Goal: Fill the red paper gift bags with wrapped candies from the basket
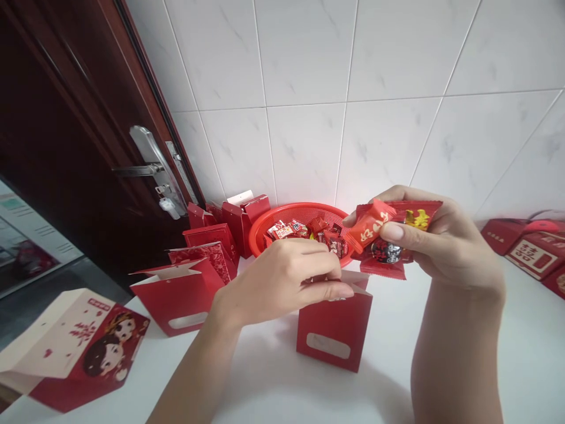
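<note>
My right hand [459,247] is closed around red wrapped candies [368,229], its thumb pressing them against the fingers. One wrapper has gold characters, and another carries a dark round print. They are held up above and to the right of a small red gift box [329,335], which stands upright with an oval window in its front. My left hand [286,277] is at the box's upper edge, thumb in front and fingers curled over the top, gripping it. The back of this hand hides part of the opening, and what lies inside the box does not show.
Behind the box, a red plastic basket [304,207] holds several wrapped candies. Several red gift boxes [180,294] stand at the left. A printed box with an open flap [106,347] is nearest the door [79,118]. More red boxes [534,253] sit far right by the tiled wall.
</note>
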A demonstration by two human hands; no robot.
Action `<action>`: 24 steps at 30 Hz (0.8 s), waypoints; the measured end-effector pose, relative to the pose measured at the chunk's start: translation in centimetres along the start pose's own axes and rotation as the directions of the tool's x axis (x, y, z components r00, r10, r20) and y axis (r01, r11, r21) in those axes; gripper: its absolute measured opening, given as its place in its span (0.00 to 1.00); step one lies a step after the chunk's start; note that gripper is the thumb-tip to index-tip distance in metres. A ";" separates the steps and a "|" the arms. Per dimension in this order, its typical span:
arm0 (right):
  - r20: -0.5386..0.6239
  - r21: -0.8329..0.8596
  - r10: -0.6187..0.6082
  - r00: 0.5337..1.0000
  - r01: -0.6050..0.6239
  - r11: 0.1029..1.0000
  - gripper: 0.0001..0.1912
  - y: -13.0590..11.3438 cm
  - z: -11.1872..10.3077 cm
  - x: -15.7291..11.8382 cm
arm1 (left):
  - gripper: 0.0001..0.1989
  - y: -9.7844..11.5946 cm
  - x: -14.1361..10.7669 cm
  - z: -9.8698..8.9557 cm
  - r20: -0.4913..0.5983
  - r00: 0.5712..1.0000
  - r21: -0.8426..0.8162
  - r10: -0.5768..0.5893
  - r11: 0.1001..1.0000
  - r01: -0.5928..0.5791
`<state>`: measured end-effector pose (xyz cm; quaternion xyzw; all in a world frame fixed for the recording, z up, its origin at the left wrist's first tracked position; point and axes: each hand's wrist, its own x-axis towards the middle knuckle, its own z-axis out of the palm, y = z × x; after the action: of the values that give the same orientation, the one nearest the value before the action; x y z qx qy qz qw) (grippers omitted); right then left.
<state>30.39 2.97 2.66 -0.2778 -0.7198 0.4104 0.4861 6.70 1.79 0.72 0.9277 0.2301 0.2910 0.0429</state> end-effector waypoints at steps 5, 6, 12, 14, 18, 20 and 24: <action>-0.013 -0.008 0.012 1.000 -0.012 1.000 0.18 0.0 0.2 0.1 | 0.15 -0.4 0.2 0.5 -0.007 1.000 0.022 -0.027 0.999 0.027; -0.017 -0.011 0.014 1.000 -0.014 1.000 0.18 0.0 0.2 0.1 | 0.15 -0.5 0.2 0.6 0.017 1.000 0.011 -0.025 1.000 0.025; -0.018 -0.025 0.022 1.000 -0.023 0.999 0.18 0.1 0.1 0.0 | 0.14 -0.7 0.5 0.6 0.095 0.988 -0.067 -0.124 0.989 0.131; -0.008 -0.020 0.018 1.000 -0.019 1.000 0.17 0.0 0.2 0.0 | 0.13 -0.7 0.6 0.4 0.150 0.971 -0.072 -0.188 0.977 0.200; 0.028 -0.014 0.014 1.000 -0.013 1.000 0.16 -0.1 0.3 0.0 | 0.06 -0.9 0.7 0.2 0.294 0.925 -0.081 -0.240 0.958 0.274; 0.048 -0.015 0.016 0.999 -0.015 1.000 0.16 -0.1 0.4 0.0 | 0.03 -1.1 0.6 0.1 0.354 0.910 -0.115 -0.216 0.956 0.271; 0.086 -0.024 0.029 0.996 -0.027 0.999 0.16 -0.1 0.4 0.0 | 0.08 -1.8 0.4 0.1 0.404 0.902 -0.207 -0.150 0.946 0.250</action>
<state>30.00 2.74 2.69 -0.2754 -0.7408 0.4204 0.4456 6.31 3.53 0.44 0.9244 0.2730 0.1253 0.2352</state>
